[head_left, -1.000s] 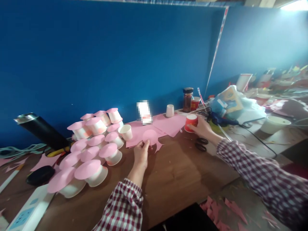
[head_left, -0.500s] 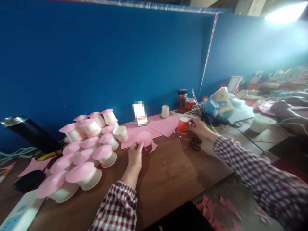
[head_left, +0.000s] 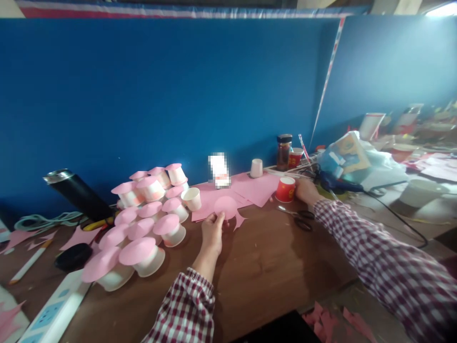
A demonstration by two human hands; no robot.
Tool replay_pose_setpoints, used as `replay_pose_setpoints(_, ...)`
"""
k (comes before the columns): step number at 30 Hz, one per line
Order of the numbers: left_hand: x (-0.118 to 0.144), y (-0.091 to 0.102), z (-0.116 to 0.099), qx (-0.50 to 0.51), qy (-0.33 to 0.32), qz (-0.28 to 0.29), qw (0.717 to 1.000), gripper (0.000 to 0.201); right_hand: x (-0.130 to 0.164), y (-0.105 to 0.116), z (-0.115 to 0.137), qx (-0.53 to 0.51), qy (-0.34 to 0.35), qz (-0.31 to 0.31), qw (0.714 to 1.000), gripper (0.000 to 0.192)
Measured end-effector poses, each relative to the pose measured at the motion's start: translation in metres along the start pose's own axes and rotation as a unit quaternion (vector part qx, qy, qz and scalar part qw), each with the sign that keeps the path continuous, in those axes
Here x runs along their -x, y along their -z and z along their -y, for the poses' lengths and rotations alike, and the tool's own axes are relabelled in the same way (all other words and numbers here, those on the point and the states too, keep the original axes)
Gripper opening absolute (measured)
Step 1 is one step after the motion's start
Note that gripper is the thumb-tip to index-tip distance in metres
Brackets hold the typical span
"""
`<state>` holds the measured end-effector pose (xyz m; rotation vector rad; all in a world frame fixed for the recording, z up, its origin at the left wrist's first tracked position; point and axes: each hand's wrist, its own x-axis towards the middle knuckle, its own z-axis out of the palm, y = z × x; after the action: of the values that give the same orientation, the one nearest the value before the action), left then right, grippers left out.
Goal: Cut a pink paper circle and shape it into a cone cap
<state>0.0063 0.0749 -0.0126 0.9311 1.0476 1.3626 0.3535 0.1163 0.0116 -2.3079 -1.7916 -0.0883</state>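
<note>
My left hand (head_left: 213,233) pinches the lower edge of a pink paper disc (head_left: 225,207) between thumb and fingers. A jagged pink paper scrap (head_left: 240,221) lies just right of it. My right hand (head_left: 307,191) is right beside a red paper cup (head_left: 285,190); its fingers are blurred and partly hidden, so I cannot see what they hold. Black-handled scissors (head_left: 303,221) lie on the table in front of that cup. Pink paper sheets (head_left: 257,188) are spread behind the disc, with a white paper cup (head_left: 192,199) at their left end.
Several white cups topped with pink paper cones (head_left: 137,250) crowd the left side. Around them are a black flask (head_left: 78,195), a power strip (head_left: 53,309) and a black round object (head_left: 73,257). At right sit a brown jar (head_left: 284,155), a blue glue gun (head_left: 335,183) and a plastic bag (head_left: 382,162).
The view has swung left, so everything appears shifted rightward. My right hand has turned and its fingers now show less beside the red cup. My left hand still pinches the disc.
</note>
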Motion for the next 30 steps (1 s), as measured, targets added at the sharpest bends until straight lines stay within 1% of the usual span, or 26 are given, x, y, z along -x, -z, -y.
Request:
replay_pose_setpoints(3,0.000,0.000,0.000,-0.005,0.002,0.003,1.000,0.028,-0.001,0.001,0.000,-0.014,0.004,-0.025,1.000,0.029)
replay_pose_setpoints(7,-0.002,0.001,0.002,-0.013,-0.007,0.002,1.000,0.028,-0.001,0.005,0.001,-0.034,-0.038,-0.069,0.996,0.027)
replay_pose_setpoints(12,-0.003,0.002,0.004,-0.028,-0.020,-0.001,0.999,0.026,0.004,0.022,0.005,-0.074,-0.088,-0.131,0.985,0.029)
replay_pose_setpoints(15,-0.001,0.001,0.003,-0.026,-0.028,0.005,0.999,0.026,0.016,0.033,0.014,-0.122,-0.104,-0.183,0.970,0.031)
replay_pose_setpoints(16,-0.001,0.001,0.003,-0.024,-0.030,0.008,0.999,0.026,0.022,0.035,0.021,-0.208,-0.107,-0.221,0.947,0.029)
replay_pose_setpoints(17,0.000,0.000,0.002,-0.023,-0.032,0.010,0.999,0.026,0.029,0.037,0.030,-0.306,-0.107,-0.237,0.916,0.027)
replay_pose_setpoints(18,0.000,0.000,0.001,-0.022,-0.031,0.012,0.999,0.026,0.036,0.037,0.040,-0.406,-0.107,-0.235,0.876,0.026)
replay_pose_setpoints(19,0.001,-0.001,0.001,-0.021,-0.028,0.014,0.999,0.027,0.044,0.037,0.053,-0.505,-0.098,-0.205,0.833,0.026)
replay_pose_setpoints(20,0.001,-0.001,0.000,-0.021,-0.024,0.015,0.999,0.027,0.051,0.036,0.066,-0.589,-0.078,-0.154,0.790,0.024)
replay_pose_setpoints(21,0.002,-0.001,0.000,-0.020,-0.021,0.016,0.999,0.027,0.058,0.034,0.081,-0.651,-0.065,-0.107,0.749,0.022)
replay_pose_setpoints(23,0.003,-0.002,-0.001,-0.014,-0.017,0.016,1.000,0.027,0.070,0.027,0.111,-0.742,-0.054,-0.019,0.668,0.019)
replay_pose_setpoints(25,0.004,-0.002,-0.003,-0.001,-0.010,0.019,1.000,0.027,0.079,0.019,0.136,-0.800,-0.061,0.055,0.595,0.016)
replay_pose_setpoints(26,0.005,-0.002,-0.004,0.007,-0.005,0.023,1.000,0.027,0.082,0.013,0.146,-0.816,-0.067,0.086,0.568,0.015)
replay_pose_setpoints(28,0.006,-0.002,-0.006,0.025,0.006,0.026,0.999,0.028,0.087,0.003,0.160,-0.822,-0.058,0.119,0.553,0.015)
replay_pose_setpoints(30,0.006,-0.002,-0.006,0.034,0.008,0.025,0.999,0.029,0.090,-0.007,0.165,-0.844,-0.048,0.166,0.508,0.018)
